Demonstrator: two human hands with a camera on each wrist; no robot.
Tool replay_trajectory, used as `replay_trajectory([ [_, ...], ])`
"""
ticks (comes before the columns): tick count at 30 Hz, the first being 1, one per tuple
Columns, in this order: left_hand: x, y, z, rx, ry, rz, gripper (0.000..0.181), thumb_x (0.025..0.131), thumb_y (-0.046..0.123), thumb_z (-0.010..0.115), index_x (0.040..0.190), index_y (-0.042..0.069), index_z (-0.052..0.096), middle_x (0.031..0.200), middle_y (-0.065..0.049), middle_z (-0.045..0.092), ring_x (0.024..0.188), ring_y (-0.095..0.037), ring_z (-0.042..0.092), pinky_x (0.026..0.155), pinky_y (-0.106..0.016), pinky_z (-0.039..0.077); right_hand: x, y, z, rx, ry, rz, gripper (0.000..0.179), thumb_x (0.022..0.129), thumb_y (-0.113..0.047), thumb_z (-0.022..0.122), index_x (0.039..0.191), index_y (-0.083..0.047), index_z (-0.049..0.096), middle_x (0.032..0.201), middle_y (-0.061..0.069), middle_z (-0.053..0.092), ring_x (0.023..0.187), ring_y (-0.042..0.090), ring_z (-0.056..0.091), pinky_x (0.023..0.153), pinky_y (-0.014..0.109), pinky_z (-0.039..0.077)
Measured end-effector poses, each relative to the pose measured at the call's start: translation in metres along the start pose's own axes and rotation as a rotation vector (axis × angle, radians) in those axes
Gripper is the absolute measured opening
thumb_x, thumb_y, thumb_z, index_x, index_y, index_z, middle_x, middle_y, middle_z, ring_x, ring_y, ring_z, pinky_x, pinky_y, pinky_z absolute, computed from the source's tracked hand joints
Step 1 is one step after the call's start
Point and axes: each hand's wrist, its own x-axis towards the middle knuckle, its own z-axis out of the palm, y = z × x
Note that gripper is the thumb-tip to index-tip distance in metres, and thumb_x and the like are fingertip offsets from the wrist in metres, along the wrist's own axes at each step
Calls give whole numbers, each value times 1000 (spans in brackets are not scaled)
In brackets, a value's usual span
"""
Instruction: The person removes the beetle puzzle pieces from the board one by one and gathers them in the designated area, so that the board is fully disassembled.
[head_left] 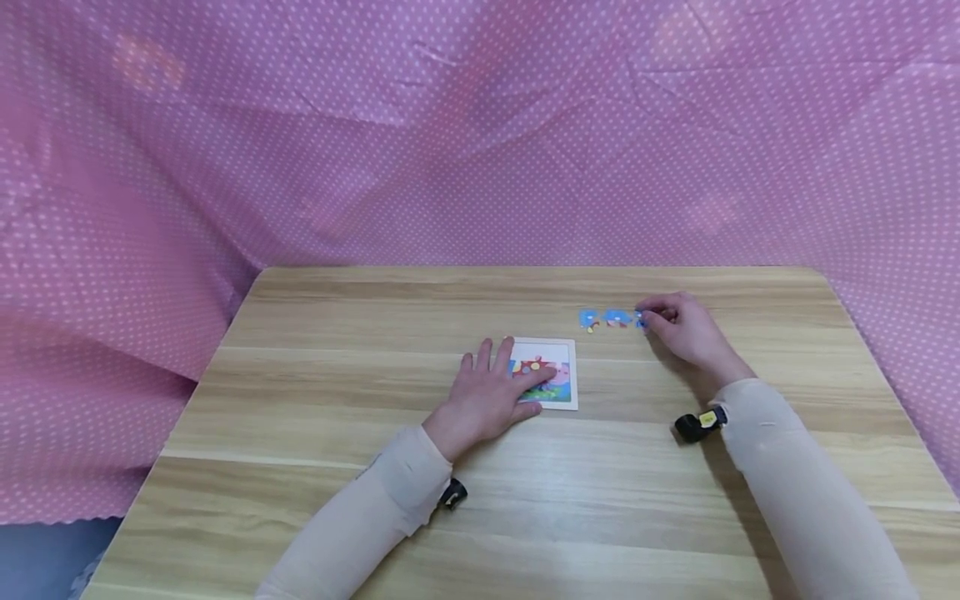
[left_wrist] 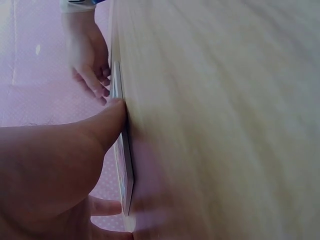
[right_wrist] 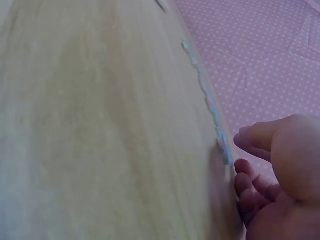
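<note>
Spread, my left hand [head_left: 483, 396] rests on the left of the puzzle [head_left: 559, 391]; my right hand [head_left: 692, 335], fingers curled, is at the rightmost piece [head_left: 640, 320], pinching or not I can't tell. Wooden table [head_left: 360, 333], pink dotted cloth [head_left: 480, 167] behind.

free gap: board [head_left: 553, 352] to pieces [head_left: 617, 317] | obstacles: left hand [head_left: 483, 400], right hand [head_left: 688, 333] (clearance unclear)

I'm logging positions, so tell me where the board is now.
In the head view, the board lies on the table below and right of centre, the left hand resting partly on it and the blue pieces beyond its top right corner.
</note>
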Motion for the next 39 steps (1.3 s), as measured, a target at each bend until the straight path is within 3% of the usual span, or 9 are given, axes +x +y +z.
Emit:
replay_trajectory([
  [5,-3,0,-2,-22,-5,10,68,105,69,53,166,57,28,180,-20,15,164,-54,19,127,-68,31,-6,-4,-3,34,23,12,41,114,-27,53,143,-1,64,133,23,55,106,30,57,81,31,49],
  [9,-10,-2,-3,-58,-10,-5,69,104,67,55,167,55,29,181,-21,13,165,-53,16,129,-66,28,-13,-13,1,76,52,-31,39,113,-23,56,143,0,64,139,25,53,108,29,59,81,25,51],
  [17,-23,-9,0,-77,-17,-1,75,104,67,56,170,47,28,181,-19,12,166,-51,15,130,-66,27,-20,-35,19,90,87,-123,32,111,-24,59,134,-5,70,120,13,60,96,24,57,78,28,51],
  [25,-29,-18,4,-60,1,15,74,105,68,53,171,45,28,181,-20,13,165,-53,17,129,-65,30,-22,-55,39,147,28,-189,24,110,-17,60,127,-6,74,119,10,64,96,23,58,82,28,50],
  [39,-27,-19,8,-30,17,48,73,105,70,51,170,46,27,181,-21,14,164,-53,19,128,-66,30,-19,-84,64,90,-52,-269,21,108,-15,65,123,-6,77,117,10,69,92,20,59,77,29,51],
])
